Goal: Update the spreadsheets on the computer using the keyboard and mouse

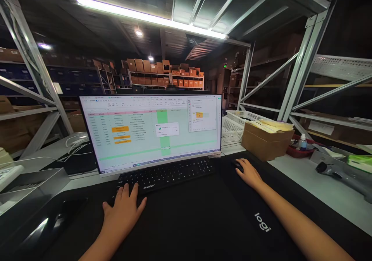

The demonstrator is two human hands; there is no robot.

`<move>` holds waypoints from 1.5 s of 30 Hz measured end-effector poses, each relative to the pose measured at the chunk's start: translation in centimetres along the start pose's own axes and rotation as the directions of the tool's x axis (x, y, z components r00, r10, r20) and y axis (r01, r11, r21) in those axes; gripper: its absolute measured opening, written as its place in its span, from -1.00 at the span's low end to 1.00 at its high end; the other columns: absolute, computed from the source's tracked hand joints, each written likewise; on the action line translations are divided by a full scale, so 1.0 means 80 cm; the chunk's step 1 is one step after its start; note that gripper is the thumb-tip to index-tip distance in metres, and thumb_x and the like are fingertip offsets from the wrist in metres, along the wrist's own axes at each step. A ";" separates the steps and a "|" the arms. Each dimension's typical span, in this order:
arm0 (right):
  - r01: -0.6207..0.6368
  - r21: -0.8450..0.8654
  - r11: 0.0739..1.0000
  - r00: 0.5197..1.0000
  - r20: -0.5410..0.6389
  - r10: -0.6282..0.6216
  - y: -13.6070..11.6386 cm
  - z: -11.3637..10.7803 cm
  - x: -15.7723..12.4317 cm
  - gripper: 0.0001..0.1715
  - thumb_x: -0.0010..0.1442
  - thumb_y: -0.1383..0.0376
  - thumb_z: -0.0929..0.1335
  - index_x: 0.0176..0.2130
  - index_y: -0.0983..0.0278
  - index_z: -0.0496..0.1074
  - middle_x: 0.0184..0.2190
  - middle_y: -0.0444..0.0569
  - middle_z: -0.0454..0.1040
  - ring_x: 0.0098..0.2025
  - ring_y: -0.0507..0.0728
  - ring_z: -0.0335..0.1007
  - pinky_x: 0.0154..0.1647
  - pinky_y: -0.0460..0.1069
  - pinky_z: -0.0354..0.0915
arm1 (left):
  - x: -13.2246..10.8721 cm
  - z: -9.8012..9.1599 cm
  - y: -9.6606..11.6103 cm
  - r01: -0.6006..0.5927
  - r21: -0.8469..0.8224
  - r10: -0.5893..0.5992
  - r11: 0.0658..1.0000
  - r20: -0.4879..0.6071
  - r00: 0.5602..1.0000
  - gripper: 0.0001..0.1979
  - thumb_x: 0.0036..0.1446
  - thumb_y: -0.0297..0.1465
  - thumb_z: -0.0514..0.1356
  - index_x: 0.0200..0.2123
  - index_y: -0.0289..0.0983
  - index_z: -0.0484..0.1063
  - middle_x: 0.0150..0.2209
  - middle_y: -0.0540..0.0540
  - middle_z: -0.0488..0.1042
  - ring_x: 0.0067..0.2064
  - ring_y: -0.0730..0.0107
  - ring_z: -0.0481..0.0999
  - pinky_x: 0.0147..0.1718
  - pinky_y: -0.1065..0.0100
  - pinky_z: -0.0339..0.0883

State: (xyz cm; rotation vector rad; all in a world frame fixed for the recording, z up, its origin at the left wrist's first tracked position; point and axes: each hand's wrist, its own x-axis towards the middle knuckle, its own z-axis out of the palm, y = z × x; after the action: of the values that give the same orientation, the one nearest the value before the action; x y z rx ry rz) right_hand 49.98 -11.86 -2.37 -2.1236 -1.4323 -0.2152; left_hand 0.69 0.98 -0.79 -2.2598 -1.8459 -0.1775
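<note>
Left hand [123,208] flat, open-fingered on keyboard [168,174] edge; right hand [247,172] cupped over mouse [236,164].

Left hand [123,210] lies flat, fingers spread; right hand [248,172] is cupped palm-down, forearm outstretched

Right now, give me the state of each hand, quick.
Left hand: open, fingers spread flat on the keyboard, holding nothing.
Right hand: curled over the black mouse on the desk mat, covering it loosely.
</note>
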 end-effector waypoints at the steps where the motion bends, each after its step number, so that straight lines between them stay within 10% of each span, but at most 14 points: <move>1: 0.003 -0.009 1.000 1.000 -0.001 -0.003 0.002 0.002 0.000 -0.45 0.21 0.16 0.26 0.17 0.18 0.36 0.21 0.07 0.33 0.21 0.20 0.31 0.24 0.11 0.24 | 0.001 0.001 0.000 0.001 -0.005 -0.001 1.000 0.000 1.000 -0.31 0.27 -0.15 -0.19 0.37 -0.34 0.05 0.41 -0.41 0.04 0.43 -0.14 -0.01 0.17 -0.37 0.07; 45: -0.041 -0.011 0.999 0.999 0.021 0.041 -0.006 -0.004 -0.002 -0.38 0.21 0.16 0.25 0.24 0.20 0.29 0.23 0.08 0.30 0.22 0.21 0.31 0.25 0.09 0.22 | 0.001 0.003 -0.001 -0.002 0.079 0.000 0.997 0.025 1.000 -0.32 0.28 -0.15 -0.22 0.39 -0.31 -0.01 0.42 -0.37 0.02 0.43 -0.11 -0.02 0.17 -0.33 0.09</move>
State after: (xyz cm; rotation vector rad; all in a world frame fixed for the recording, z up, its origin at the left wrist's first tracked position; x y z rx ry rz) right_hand 49.53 -12.04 -1.97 -2.1677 -1.4011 -0.1848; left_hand 0.59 1.11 -1.00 -2.2197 -1.8301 -0.0745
